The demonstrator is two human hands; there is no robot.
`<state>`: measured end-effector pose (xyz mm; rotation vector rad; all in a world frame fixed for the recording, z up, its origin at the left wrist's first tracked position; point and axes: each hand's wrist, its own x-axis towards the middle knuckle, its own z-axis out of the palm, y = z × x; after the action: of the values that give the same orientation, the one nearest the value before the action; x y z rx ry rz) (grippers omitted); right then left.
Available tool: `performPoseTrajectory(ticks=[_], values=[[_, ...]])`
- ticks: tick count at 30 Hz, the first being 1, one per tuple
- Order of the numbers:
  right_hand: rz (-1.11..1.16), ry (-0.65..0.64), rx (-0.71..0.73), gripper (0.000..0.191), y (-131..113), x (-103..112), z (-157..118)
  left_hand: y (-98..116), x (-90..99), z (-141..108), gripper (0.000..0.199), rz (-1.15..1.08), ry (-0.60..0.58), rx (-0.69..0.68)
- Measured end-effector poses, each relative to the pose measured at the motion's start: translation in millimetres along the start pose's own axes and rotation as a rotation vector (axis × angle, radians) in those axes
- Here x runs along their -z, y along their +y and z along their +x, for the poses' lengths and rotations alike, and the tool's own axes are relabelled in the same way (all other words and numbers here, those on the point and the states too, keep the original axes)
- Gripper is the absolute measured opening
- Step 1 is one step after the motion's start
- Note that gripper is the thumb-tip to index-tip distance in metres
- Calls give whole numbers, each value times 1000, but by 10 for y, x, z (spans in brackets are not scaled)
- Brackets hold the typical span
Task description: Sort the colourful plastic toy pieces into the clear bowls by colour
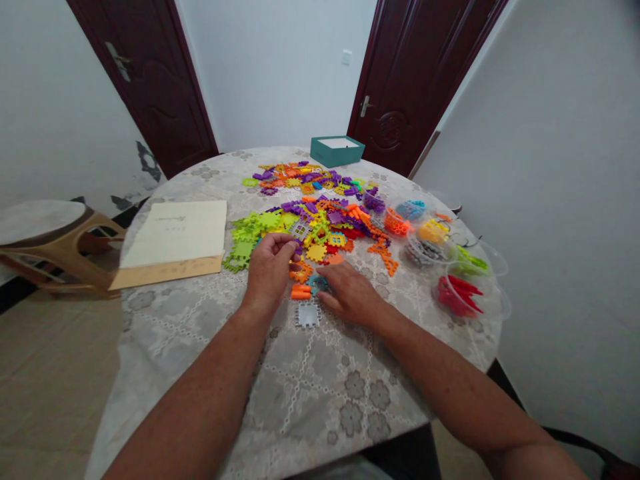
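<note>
A heap of colourful plastic building pieces lies mid-table, with green ones [245, 230] on the left and a yellow one [316, 253] near the front. My left hand [271, 265] is at the heap's front edge, thumb and fingertips pinched together beside a purple piece [298, 247]; what they hold is too small to make out. My right hand [347, 289] rests low with fingers apart, next to a blue-grey piece [318, 285]. Between the hands are an orange gear-edged piece [301, 271] and orange cylinders [301, 292]. A pale grey square piece [308, 314] lies nearest me.
Clear tubs hold sorted pieces on the right, among them red [457, 296], yellow [433, 231] and orange [397, 222]. A green box [337, 152] stands at the back. A paper sheet [179, 230] lies left. A wooden stool [65, 247] stands beyond the table's left edge.
</note>
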<state>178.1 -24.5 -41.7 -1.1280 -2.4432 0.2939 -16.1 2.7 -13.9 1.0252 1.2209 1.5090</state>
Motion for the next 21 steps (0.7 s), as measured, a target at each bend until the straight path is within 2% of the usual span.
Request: performPoseTrajectory(ticks=[4,8,11,16,21], values=[[47,-48,-65,45,-8,-35,-5,19,-2,-2,23,-3,-9,5],[50,13,-126,60,25,-23,-25,28,8,0,26,14,-26,11],[95,119,-162,48,79,-25,-13,-2,13,0,29,128,-147,35],[261,218,-164,31,177,5,24,-64,-2,-36,39,361,-382,32],[582,346,-327,26,201,7,40,-50,-26,-89,33,454,-550,14]])
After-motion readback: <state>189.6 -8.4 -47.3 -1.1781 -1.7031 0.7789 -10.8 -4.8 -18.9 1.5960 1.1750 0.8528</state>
